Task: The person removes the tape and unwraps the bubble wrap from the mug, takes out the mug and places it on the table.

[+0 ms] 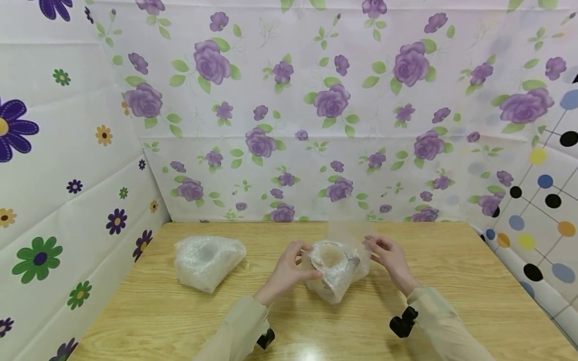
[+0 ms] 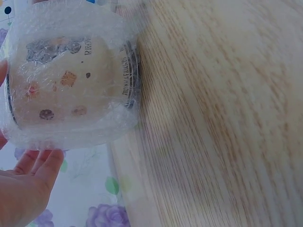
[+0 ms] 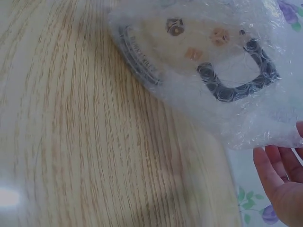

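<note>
A cream mug (image 1: 330,254) with a dark rim, a dark handle and small printed pictures stands on the table, wrapped in clear bubble wrap (image 1: 336,288). Its print shows through the plastic in the left wrist view, where the mug (image 2: 66,80) appears sideways. My left hand (image 1: 285,268) holds the wrapped mug from the left, thumb near the front and fingers behind. On the other side, my right hand (image 1: 392,258) pinches the loose wrap by the handle. The dark handle (image 3: 236,90) lies under the plastic in the right wrist view. A translucent flap (image 1: 349,225) rises behind the mug.
Another bubble-wrapped bundle (image 1: 207,260) lies on the left of the wooden table (image 1: 149,311); a round shape shows faintly inside. Flowered cloth (image 1: 289,100) hangs behind the table's back edge, with patterned cloths at both sides. A black wrist camera (image 1: 403,323) sits below the right sleeve.
</note>
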The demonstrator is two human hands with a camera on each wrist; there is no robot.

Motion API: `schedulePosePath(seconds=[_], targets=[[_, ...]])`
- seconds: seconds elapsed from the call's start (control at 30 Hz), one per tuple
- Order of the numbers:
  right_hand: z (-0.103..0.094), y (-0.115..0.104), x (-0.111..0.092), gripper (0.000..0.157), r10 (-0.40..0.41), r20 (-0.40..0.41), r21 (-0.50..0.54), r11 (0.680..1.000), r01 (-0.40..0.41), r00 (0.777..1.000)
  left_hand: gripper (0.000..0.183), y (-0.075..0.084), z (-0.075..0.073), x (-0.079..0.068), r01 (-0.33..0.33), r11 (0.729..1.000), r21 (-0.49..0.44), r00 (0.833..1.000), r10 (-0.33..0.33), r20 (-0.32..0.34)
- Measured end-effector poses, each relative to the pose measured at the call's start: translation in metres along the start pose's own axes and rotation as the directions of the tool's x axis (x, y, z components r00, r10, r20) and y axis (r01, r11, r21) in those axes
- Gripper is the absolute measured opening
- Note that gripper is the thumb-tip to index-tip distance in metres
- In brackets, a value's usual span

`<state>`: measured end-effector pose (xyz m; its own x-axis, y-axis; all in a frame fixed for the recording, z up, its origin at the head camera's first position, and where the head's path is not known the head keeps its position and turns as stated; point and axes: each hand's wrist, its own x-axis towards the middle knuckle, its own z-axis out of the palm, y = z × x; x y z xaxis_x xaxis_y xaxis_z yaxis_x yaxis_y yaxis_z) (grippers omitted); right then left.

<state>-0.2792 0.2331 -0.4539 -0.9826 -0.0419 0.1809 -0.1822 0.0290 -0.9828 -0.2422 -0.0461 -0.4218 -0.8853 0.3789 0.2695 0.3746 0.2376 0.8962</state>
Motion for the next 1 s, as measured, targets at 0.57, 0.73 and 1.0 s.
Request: schedulePosePath(seconds=[0.57, 0.73, 1.0], targets=[[0.003, -0.012, -0.004, 0.036, 0.047, -0.056, -0.274, 0.960, -0.061, 0.997, 0.049, -0.008, 0.001, 0.002, -0.001, 0.999, 0.044, 1.000, 0.002, -0.013], [0.002, -0.011, -0.004, 0.035, 0.064, -0.071, -0.307, 0.948, -0.083, 0.995, 0.047, 0.014, -0.002, -0.004, -0.005, 1.000, 0.003, 1.000, 0.005, -0.001], [0.001, -0.008, -0.003, 0.039, 0.113, -0.107, -0.369, 0.918, -0.144, 0.988, 0.049, 0.002, 0.000, 0.000, 0.011, 0.999, 0.032, 1.000, -0.011, -0.007]])
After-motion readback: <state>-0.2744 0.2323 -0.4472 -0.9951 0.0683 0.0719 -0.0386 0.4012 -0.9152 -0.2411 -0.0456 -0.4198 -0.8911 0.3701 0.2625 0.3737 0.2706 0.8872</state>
